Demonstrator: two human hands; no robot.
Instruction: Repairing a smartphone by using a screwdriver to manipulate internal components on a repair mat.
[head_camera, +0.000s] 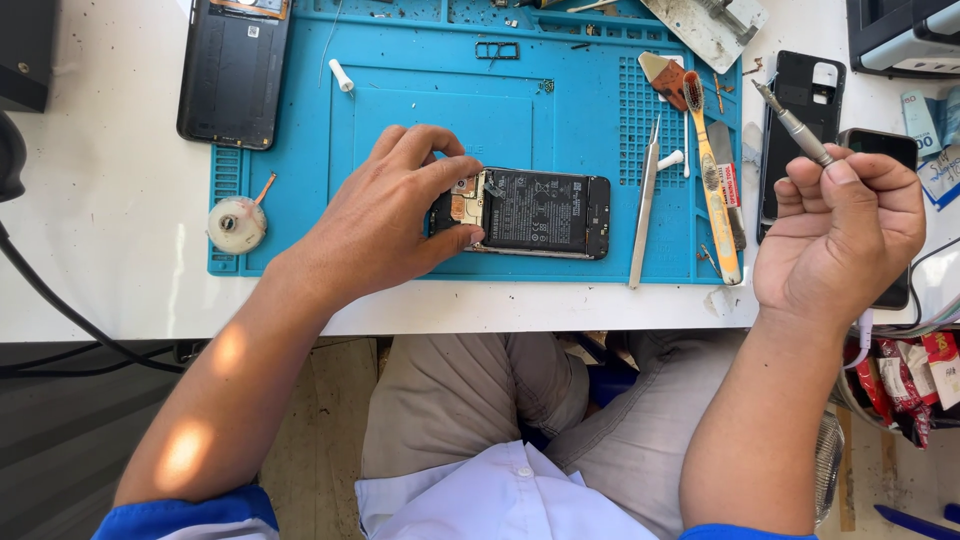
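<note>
Head view looks straight down on my two hands over a blue work mat (400, 120) laid on a white table (110, 200). My left hand (385, 215) is cupped over the near end of an opened phone (530, 212), fingers arched across its top edge and thumb pressed along its lower edge, so it grips that end; the phone lies flat on the mat, back cover off, with its dark battery showing to the right of my left hand. My right hand (845, 235) is raised off the table, well apart from the phone, curled closed around a slim metal screwdriver (795, 125) whose tip points up and away from me, toward the upper left.

Between my hands, on the mat, lie metal tweezers (643, 205) just right of the phone, then a small white swab (672, 158) and a yellow toothbrush (712, 180). Behind my right hand a black phone frame (800, 100) rests on the table. Left of my left hand sits a small round white spool (237, 222) at the mat's edge, and beyond it, further from me, lies a dark phone back cover (235, 70).
</note>
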